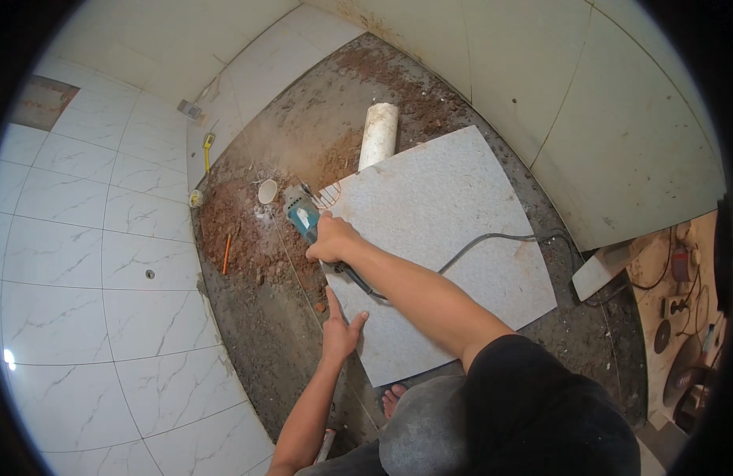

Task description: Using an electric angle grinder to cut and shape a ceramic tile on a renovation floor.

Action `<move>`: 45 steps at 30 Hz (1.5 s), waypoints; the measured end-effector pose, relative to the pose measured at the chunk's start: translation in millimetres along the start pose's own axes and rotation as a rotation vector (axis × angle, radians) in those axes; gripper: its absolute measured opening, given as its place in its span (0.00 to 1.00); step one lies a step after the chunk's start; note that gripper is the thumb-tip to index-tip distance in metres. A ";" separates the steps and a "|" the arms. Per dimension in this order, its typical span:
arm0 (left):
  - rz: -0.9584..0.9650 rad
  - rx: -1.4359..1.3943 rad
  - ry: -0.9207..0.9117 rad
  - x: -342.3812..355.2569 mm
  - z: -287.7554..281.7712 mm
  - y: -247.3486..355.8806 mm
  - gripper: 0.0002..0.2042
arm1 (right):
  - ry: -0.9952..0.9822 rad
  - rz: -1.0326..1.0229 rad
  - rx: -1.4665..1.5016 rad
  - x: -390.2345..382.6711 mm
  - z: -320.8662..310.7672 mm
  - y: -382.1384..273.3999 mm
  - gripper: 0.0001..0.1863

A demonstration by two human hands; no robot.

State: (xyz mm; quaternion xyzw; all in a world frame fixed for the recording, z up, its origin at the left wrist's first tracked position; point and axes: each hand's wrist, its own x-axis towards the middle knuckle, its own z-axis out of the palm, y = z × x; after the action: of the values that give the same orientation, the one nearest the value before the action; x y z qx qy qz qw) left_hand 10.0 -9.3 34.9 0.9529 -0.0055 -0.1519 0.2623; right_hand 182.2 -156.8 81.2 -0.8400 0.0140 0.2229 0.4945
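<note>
The right hand (332, 240) is closed tight around the blue-green power grinder (303, 214) at the corner of the big grey speckled floor tile (438, 238). The left hand (340, 329) lies open and flat (holding nothing) on the tile's near edge. The tile could slide or crack, and the black cord (493, 238) on the tile could snag.

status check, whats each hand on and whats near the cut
Right hand gripping blue angle grinder at the grey tile corner. Left hand flat on the tile's edge. White pipe lies just beyond the cut.

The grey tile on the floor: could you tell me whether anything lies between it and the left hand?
Nothing visible does. The left hand already rests flat on the grey tile at its left edge, while the right hand holds the angle grinder.
</note>
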 end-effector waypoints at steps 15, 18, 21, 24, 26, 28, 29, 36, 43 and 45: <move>-0.019 0.003 -0.021 1.3 -1.8 0.3 0.53 | -0.010 -0.007 0.007 -19.4 -4.7 6.5 0.45; -0.030 -0.003 -0.030 0.7 -2.5 1.8 0.53 | -0.004 -0.010 0.010 -18.6 -4.7 5.7 0.45; -0.030 -0.015 -0.034 0.3 -2.9 3.0 0.53 | -0.013 0.001 0.017 -14.0 -4.0 5.1 0.45; -0.034 -0.009 -0.036 0.5 -1.9 5.0 0.53 | 0.027 -0.016 0.010 -8.8 -0.6 7.1 0.45; -0.043 -0.001 -0.039 1.3 -0.7 4.9 0.53 | 0.030 -0.012 0.006 -5.5 0.5 8.1 0.45; -0.004 -0.003 -0.006 0.9 -0.9 2.5 0.53 | 0.029 -0.011 0.004 -7.0 0.0 5.6 0.45; -0.004 -0.003 -0.007 0.6 -1.1 1.2 0.53 | 0.018 -0.006 0.009 -7.9 -0.6 4.9 0.45; 0.003 -0.019 -0.007 1.5 -0.3 -1.6 0.53 | -0.001 -0.003 -0.012 -15.6 -3.7 6.8 0.45; -0.025 -0.015 -0.023 0.8 -2.3 2.0 0.53 | -0.011 -0.007 -0.008 -22.0 -5.0 8.9 0.45; -0.026 -0.014 -0.025 0.5 -2.4 3.0 0.53 | -0.013 -0.002 -0.012 -20.9 -4.9 9.0 0.45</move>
State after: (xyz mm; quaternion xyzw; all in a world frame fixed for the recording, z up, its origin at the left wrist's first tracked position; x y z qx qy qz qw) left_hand 11.4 -10.7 38.3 0.9491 0.0047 -0.1672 0.2668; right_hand 162.9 -169.6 83.9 -0.8416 0.0085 0.2279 0.4896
